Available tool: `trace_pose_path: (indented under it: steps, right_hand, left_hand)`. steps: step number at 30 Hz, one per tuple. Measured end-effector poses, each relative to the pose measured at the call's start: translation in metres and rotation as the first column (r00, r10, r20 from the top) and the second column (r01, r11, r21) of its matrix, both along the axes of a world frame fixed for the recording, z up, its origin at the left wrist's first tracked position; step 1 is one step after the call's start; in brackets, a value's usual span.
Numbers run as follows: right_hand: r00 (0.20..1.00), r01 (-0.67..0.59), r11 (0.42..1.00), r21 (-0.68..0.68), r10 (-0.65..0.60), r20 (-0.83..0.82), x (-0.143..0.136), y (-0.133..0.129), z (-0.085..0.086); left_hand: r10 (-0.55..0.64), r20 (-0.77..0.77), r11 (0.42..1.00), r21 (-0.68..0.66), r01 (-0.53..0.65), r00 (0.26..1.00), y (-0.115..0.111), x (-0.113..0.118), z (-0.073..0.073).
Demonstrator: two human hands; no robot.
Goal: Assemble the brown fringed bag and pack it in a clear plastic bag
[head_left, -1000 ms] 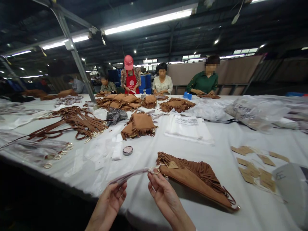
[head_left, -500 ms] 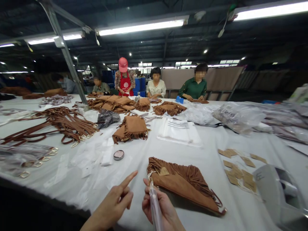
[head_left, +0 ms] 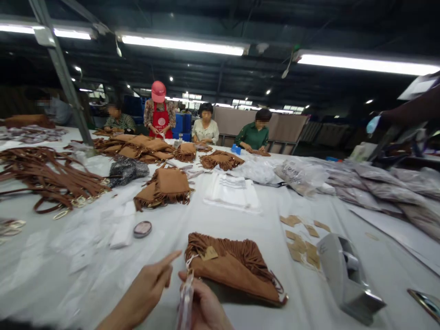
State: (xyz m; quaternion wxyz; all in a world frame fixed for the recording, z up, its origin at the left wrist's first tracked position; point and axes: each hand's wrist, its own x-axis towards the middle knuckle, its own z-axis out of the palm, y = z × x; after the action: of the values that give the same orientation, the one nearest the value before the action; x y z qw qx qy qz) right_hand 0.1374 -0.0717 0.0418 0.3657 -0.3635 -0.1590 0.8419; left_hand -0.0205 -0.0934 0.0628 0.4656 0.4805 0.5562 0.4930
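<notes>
the right hand point(head_left: 205, 300) has its grip pressed together on a plastic-wrapped strap point(head_left: 185, 305), pinching it near the gold-coloured ring at its upper end. the left hand point(head_left: 149, 284) is empty, its index finger stretched out toward the fringed bag point(head_left: 237, 275) and its other fingers loosely curled, well clear of the strap. the bag lies on the white-covered table point(head_left: 261, 224), just beyond the right hand, with a brown tag point(head_left: 210, 253) on its fringe and white string at its near left corner. a small round tin point(head_left: 142, 229) sits to the left, and loose tags point(head_left: 304, 250) and a grey tape dispenser point(head_left: 347, 279) to the right. farther back are a heap of brown straps point(head_left: 58, 178), more fringed bags point(head_left: 172, 183) and folded white sheets point(head_left: 233, 190). people work across the table, one in a red cap point(head_left: 158, 91).
</notes>
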Motion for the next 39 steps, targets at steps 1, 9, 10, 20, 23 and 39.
trace_pose_path:
  steps: [1,9,10,20,23,39]
  right_hand:
    - [1.0,0.01,1.0,0.008,-0.011,0.013,-0.002,-0.002,0.001]
    - [0.984,0.11,0.994,0.016,-0.111,0.137,-0.02,-0.002,-0.024]
    - [0.983,0.121,0.993,0.017,-0.122,0.138,-0.022,-0.002,-0.026]
    - [0.999,0.005,0.992,-0.127,0.002,0.055,-0.026,-0.001,-0.038]
    - [0.997,0.04,0.992,-0.123,-0.03,0.077,-0.031,0.001,-0.042]
    - [0.992,0.021,0.99,-0.14,-0.004,0.124,-0.035,0.005,-0.047]
  left_hand:
    - [0.039,0.002,0.999,-0.036,-0.039,0.999,-0.004,-0.005,0.002]
    - [-0.058,0.326,0.893,-0.406,0.195,0.944,-0.084,-0.007,-0.025]
    - [-0.006,0.363,0.896,-0.412,0.166,0.932,-0.092,-0.002,-0.033]
    - [0.205,0.642,0.825,-0.519,0.222,0.739,-0.121,0.011,-0.058]
    - [0.237,0.633,0.828,-0.528,0.188,0.737,-0.123,0.007,-0.054]
    - [0.211,0.602,0.913,-0.402,0.064,0.77,-0.173,-0.011,-0.026]
